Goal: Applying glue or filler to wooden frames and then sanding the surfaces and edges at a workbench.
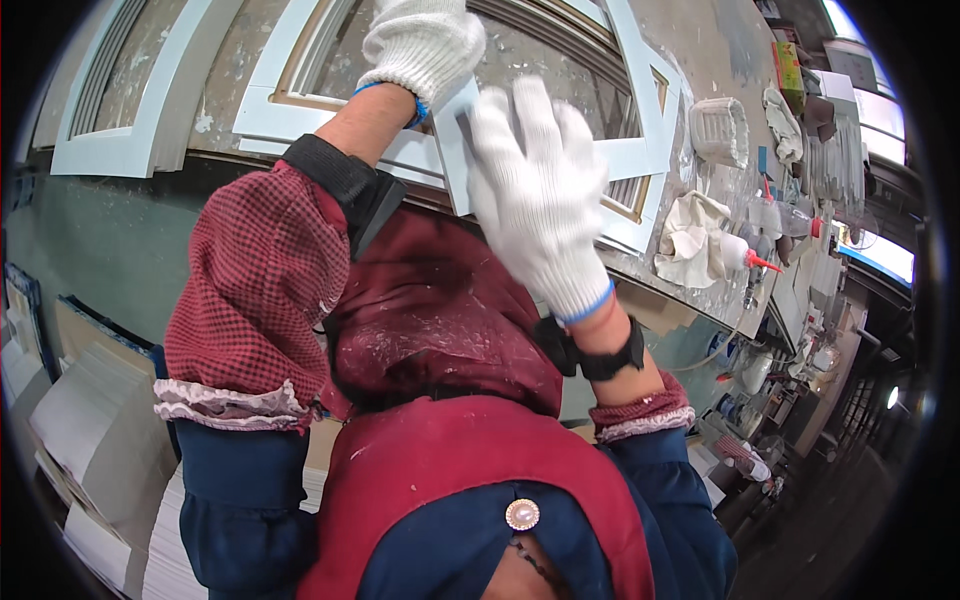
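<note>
1. White frames (265, 118): overlapping at the near edge of the bench (735, 40).
2. Right hand (540, 190): over them, fingers extended, slightly spread. Left hand (422, 45): farther left, over them; fingers cut off, can't tell.
3. My read: handling the top pieces; next move calls for steady 2-hand control.
4. Hidden: contact under right palm; dark edge (464, 128) beside it unclear.

white gloves (540, 190), checked oversleeves (255, 250) and a maroon apron (450, 432) are worn.

The top edge crops the left hand (425, 50) (fingertips unseen) and the white frames (265, 115).
</note>
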